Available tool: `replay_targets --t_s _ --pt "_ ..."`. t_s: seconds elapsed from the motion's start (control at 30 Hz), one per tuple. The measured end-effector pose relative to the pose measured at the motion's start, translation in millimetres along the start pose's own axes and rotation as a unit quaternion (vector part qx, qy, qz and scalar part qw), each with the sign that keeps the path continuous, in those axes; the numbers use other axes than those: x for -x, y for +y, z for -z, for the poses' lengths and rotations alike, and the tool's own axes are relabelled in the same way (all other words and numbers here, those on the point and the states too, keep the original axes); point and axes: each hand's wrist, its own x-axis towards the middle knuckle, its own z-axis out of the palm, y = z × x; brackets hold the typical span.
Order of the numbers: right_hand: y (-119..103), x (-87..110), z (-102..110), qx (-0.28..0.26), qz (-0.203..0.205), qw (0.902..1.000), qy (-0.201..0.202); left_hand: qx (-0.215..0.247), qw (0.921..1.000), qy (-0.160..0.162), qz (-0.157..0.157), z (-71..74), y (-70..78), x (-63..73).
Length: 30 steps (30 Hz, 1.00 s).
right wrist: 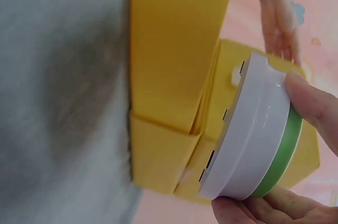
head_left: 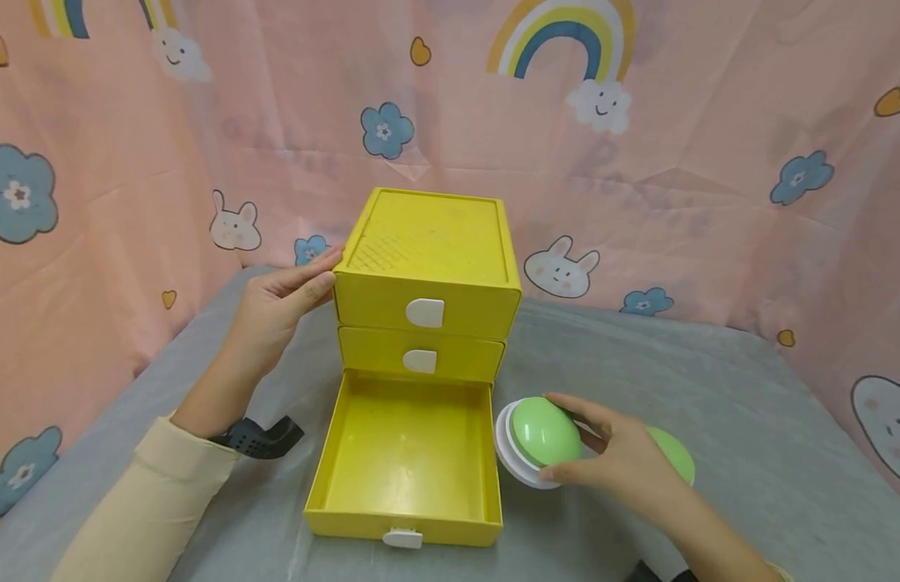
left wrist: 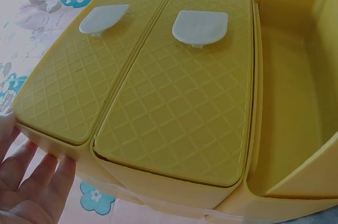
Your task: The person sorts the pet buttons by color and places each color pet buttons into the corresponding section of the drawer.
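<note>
A yellow cabinet (head_left: 435, 234) of three stacked drawers stands on the grey cloth, with its bottom drawer (head_left: 399, 453) pulled out and nothing inside. My left hand (head_left: 275, 315) rests against the cabinet's upper left side; in the left wrist view its fingers (left wrist: 55, 182) lie fairly straight along the edge. To the right of the pulled-out drawer, my right hand (head_left: 617, 461) grips a round white-and-green push-button light (head_left: 544, 432), thumb and fingers on opposite sides. The right wrist view shows its white base (right wrist: 253, 129) tilted, with dark slots on the underside.
Another green rounded thing (head_left: 671, 454) sits on the grey cloth (head_left: 719, 380), partly hidden behind my right wrist. The two upper drawers, with white tabs (head_left: 424, 313), are closed. A pink printed curtain (head_left: 450, 105) hangs around the back and sides.
</note>
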Motion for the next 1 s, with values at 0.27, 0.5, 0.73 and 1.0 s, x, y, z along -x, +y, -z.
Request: replay_targets --t_s 0.27,0.5,0.73,1.0 --pt "-19.8 -5.6 -12.8 -0.032 0.041 0.9984 -0.023 -0.003 1.0 0.001 -0.002 -0.6 0.3 0.3" --pt "-28.4 -14.9 -27.4 -0.049 0.055 0.9962 -0.047 0.001 1.0 0.003 0.004 -0.5 0.0 0.4" --pt "-38.0 -22.2 -43.8 -0.064 0.066 0.9938 -0.064 0.002 1.0 -0.001 -0.002 -0.8 -0.9 0.2" --pt "-45.4 -31.8 -63.3 -0.07 0.104 0.9879 -0.091 -0.007 1.0 -0.001 -0.002 -0.6 -0.8 0.7"
